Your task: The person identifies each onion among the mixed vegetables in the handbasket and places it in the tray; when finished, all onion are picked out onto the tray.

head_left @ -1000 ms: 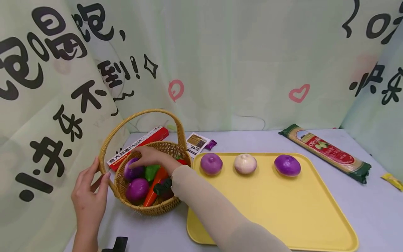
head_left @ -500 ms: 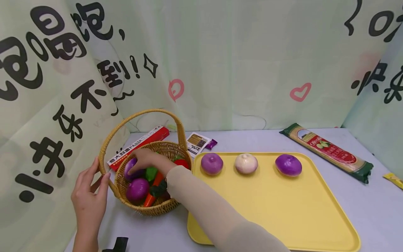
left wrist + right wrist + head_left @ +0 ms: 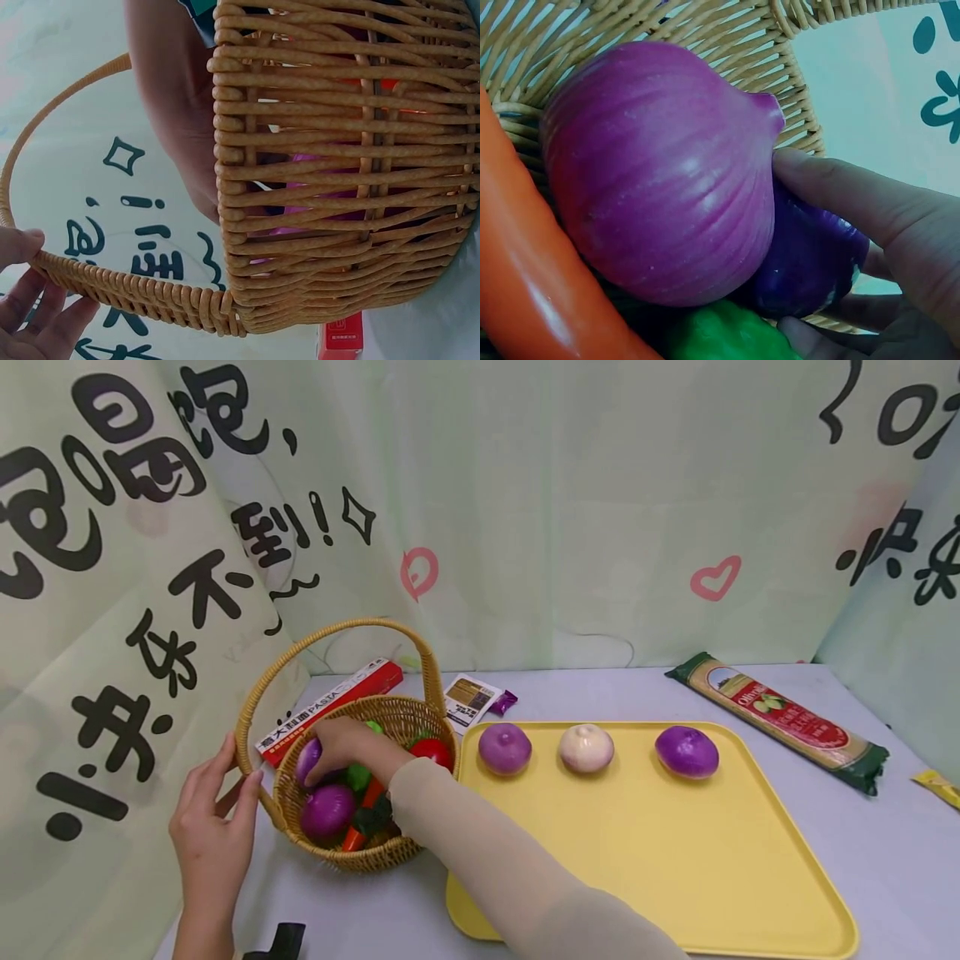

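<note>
At the far left of the head view, the left hand (image 3: 213, 827) is resting against the basket (image 3: 378, 853) where the handle meets the rim, fingers fairly straight and only lightly bent, thumb on the near side. The left wrist view is showing what the head view cannot: the fingertips (image 3: 30, 300) are touching the woven handle (image 3: 135, 296) from below, and the basket's wall (image 3: 337, 187) is filling most of the frame, with pink and orange showing through the weave.

Inside the basket, the right hand (image 3: 348, 747) is reaching down and closing round a dark purple onion (image 3: 307, 758) lying at the basket's left side. From the head view only a sliver of that onion is showing beneath the fingers. The right wrist view is making the grip plain: a finger (image 3: 840, 191) is curling over the top of the dark onion (image 3: 810, 262) and another is coming up from below, so it is being pinched between them. That view is also showing a second purple onion (image 3: 660, 172) pressing against the first, an orange carrot (image 3: 525, 277) at the left edge and a green piece (image 3: 720, 334) below.

Further right in the head view, a red tomato (image 3: 431, 752) is sitting at the basket's right side. Beside the basket, the yellow tray (image 3: 675, 860) is carrying three onions in a row: a light purple one (image 3: 505, 748), a white one (image 3: 587, 748) and a deep purple one (image 3: 687, 752).
</note>
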The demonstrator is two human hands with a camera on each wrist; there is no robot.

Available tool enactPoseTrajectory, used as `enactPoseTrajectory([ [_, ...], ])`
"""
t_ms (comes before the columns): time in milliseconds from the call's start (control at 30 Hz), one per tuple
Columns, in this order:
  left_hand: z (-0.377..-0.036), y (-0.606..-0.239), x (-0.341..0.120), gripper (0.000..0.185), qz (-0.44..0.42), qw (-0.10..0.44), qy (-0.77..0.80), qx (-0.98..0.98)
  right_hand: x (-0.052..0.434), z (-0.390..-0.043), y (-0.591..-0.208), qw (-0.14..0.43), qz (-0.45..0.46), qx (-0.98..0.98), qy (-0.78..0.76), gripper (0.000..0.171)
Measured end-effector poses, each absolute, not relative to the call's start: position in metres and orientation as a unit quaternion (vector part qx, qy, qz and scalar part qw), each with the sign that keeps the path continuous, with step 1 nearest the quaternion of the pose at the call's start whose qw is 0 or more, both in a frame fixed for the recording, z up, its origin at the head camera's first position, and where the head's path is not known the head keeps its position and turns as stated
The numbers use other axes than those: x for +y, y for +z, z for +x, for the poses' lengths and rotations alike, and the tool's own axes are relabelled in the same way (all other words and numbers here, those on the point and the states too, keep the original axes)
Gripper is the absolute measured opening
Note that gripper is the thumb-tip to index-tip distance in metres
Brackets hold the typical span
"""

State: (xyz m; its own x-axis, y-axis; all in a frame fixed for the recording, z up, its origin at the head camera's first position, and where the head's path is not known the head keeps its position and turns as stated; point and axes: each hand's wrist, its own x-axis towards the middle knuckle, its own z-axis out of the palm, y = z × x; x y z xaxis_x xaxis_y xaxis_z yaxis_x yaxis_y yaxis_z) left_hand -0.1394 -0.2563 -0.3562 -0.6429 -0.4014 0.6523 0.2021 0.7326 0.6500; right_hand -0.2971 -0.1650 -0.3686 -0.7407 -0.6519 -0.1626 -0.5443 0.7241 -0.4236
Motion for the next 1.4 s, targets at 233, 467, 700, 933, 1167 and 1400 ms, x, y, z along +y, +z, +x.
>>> enactPoseTrajectory([
  [233, -0.139, -0.356, -0.256, 0.059, 0.057, 0.421, -0.360, -0.831, -0.159, -0.302, -0.368, 0.147, -0.363, 0.896, -0.207, 0.057],
  [467, -0.140, -0.357, -0.257, 0.060, 0.062, 0.417, -0.360, -0.832, -0.146, -0.312, -0.362, 0.184, -0.374, 0.863, -0.287, 0.063],
  [700, -0.139, -0.358, -0.258, 0.061, 0.069, 0.417, -0.359, -0.832, -0.130, -0.317, -0.352, 0.205, -0.366, 0.840, -0.344, 0.068],
  [933, -0.139, -0.356, -0.257, 0.061, 0.068, 0.415, -0.358, -0.834, -0.110, -0.316, -0.337, 0.197, -0.360, 0.827, -0.385, 0.067],
  [1167, -0.140, -0.356, -0.257, 0.060, 0.070, 0.411, -0.359, -0.835, -0.089, -0.313, -0.326, 0.169, -0.383, 0.817, -0.396, 0.068],
  [1400, -0.139, -0.356, -0.258, 0.061, 0.075, 0.410, -0.357, -0.836, -0.068, -0.308, -0.319, 0.180, -0.379, 0.808, -0.414, 0.067],
])
